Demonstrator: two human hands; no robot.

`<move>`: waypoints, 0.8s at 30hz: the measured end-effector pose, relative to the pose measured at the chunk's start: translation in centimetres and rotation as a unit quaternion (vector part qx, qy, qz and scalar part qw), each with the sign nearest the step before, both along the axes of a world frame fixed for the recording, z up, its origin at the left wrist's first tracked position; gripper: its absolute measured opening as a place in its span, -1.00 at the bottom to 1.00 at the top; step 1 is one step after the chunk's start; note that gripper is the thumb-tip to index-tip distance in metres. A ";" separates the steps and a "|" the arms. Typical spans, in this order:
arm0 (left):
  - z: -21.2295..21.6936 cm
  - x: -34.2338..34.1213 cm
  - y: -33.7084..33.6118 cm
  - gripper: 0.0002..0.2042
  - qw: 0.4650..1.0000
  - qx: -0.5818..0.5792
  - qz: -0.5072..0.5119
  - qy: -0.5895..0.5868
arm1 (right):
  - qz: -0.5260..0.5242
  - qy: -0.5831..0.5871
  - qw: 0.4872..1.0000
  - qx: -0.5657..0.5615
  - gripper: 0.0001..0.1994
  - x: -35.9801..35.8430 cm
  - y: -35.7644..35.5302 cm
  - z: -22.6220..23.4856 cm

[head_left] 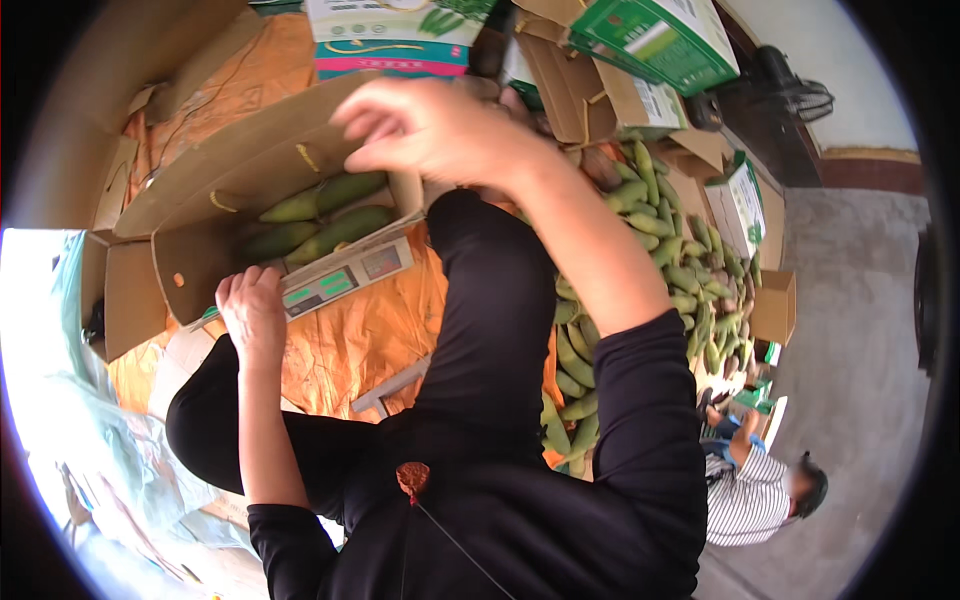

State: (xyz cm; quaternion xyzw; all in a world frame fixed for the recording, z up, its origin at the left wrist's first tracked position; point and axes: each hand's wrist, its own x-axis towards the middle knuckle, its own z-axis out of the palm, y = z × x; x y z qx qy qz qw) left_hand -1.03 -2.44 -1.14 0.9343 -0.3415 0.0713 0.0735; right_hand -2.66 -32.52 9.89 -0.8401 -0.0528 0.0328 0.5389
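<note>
An open cardboard box (170, 250) with yellow rope handles stands in front of me, with several long green mangoes (318, 200) lying inside. The fingers of my left hand (252, 305) are bent over the near edge of this box. Just below that edge shows a weighing scale (345, 280) with lit green displays; how the box rests on it is partly hidden. My right hand (425, 125) is raised above the box's right end, slightly blurred, thumb and fingers apart, with nothing seen in it.
A large heap of green mangoes (690, 270) spreads to my right. Printed cartons (650, 40) stand at the back, and an orange sheet (350, 335) covers the floor. A black fan (790, 90) is at far right. Another person (750, 490) sits at lower right.
</note>
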 end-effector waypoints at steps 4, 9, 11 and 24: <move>0.8 -0.2 -1.0 -0.88 0.999 -0.002 -0.017 0.029 | -0.240 0.044 0.968 -0.062 -0.61 -9.2 -10.7 -3.0; 0.4 -0.2 -0.7 -0.87 0.999 0.015 -0.004 0.040 | -0.424 0.133 0.887 -0.127 -0.66 -23.0 -18.0 -15.9; 0.4 -0.2 -0.9 -0.87 0.999 0.015 -0.012 0.042 | -0.496 0.270 0.823 -0.060 -0.74 -27.4 -17.6 -19.6; 1.1 -0.6 -1.6 -0.93 0.998 0.006 -0.002 0.066 | -0.780 0.280 0.385 0.406 -0.72 -36.2 -13.8 -34.5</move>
